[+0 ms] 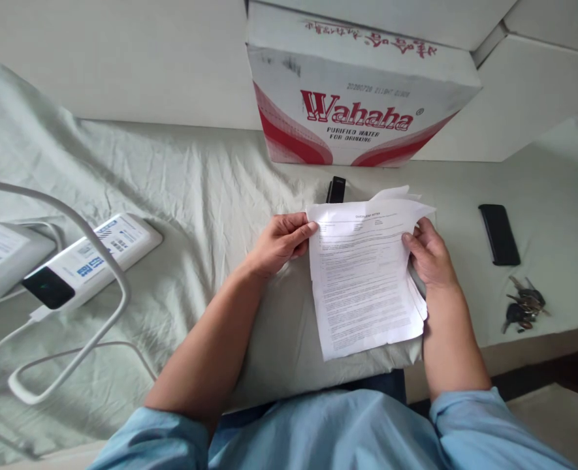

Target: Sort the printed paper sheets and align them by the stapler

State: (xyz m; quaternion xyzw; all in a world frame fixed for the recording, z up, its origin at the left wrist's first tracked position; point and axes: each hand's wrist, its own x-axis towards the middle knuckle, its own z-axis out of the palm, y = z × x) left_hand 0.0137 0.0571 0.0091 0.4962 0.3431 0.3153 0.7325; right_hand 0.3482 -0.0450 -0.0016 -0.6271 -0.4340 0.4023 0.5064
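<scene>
A small stack of printed paper sheets (364,277) is held over a pale green sheet-covered surface (195,189). My left hand (281,241) pinches the stack's top left corner. My right hand (430,254) grips its right edge, thumb on the front page. Further sheets fan out behind the top page at the upper right. A small black object (336,189) lies just beyond the papers.
A white and red "Wahaha" cardboard box (357,98) stands behind the papers. A black phone (499,234) and a bunch of keys (524,305) lie to the right. Two white power banks (80,261) with white cables (73,352) sit at left.
</scene>
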